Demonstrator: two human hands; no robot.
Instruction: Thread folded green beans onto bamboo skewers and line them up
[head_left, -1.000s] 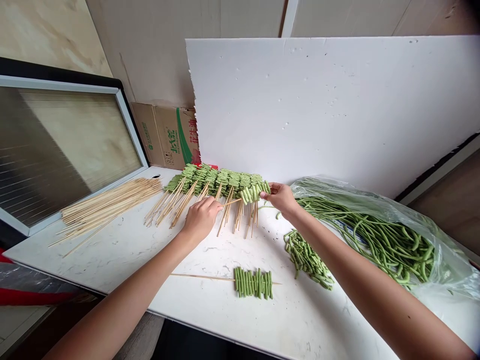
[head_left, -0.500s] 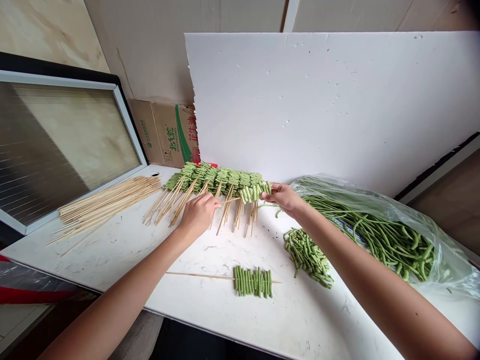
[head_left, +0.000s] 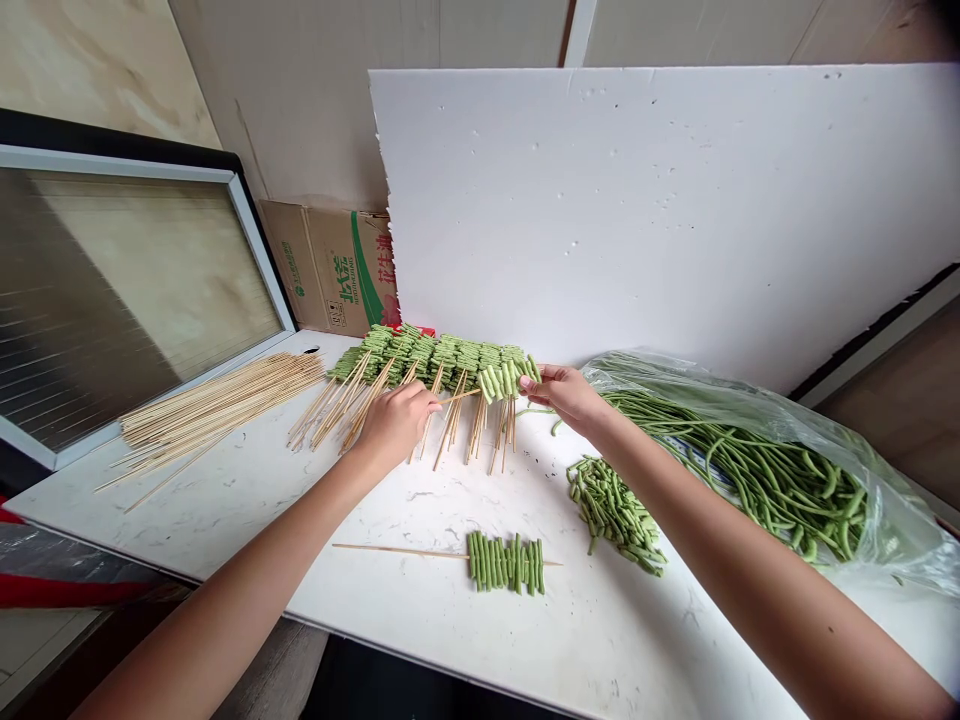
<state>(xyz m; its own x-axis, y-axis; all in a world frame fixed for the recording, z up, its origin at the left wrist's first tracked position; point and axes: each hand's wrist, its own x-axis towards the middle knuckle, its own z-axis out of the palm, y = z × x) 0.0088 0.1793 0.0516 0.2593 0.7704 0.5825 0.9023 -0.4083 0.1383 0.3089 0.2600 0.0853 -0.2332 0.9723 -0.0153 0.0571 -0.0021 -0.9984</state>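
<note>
Between my two hands hangs a skewer of green bean pieces (head_left: 501,382), held in front of the stacked bean skewers (head_left: 442,352). My left hand (head_left: 401,415) pinches its bare stick end. At the other end, the fingers of my right hand (head_left: 566,392) close round the tip, beside the last bean pieces; the fingertips are partly hidden. Nearer to me, another bean skewer (head_left: 506,563) lies flat on the white table (head_left: 405,630). A heap of cut bean pieces (head_left: 615,512) rests below my right forearm.
Bare bamboo sticks (head_left: 217,410) lie in a pile at left, by a framed ribbed glass panel (head_left: 142,290). A clear plastic bag (head_left: 892,500) holds long green beans (head_left: 750,470) at right. A cardboard box (head_left: 322,265) and a white foam board (head_left: 637,210) stand behind.
The bean skewer between my hands has tilted slightly, its bean pieces now leaning more. Both hands stay in nearly the same place.
</note>
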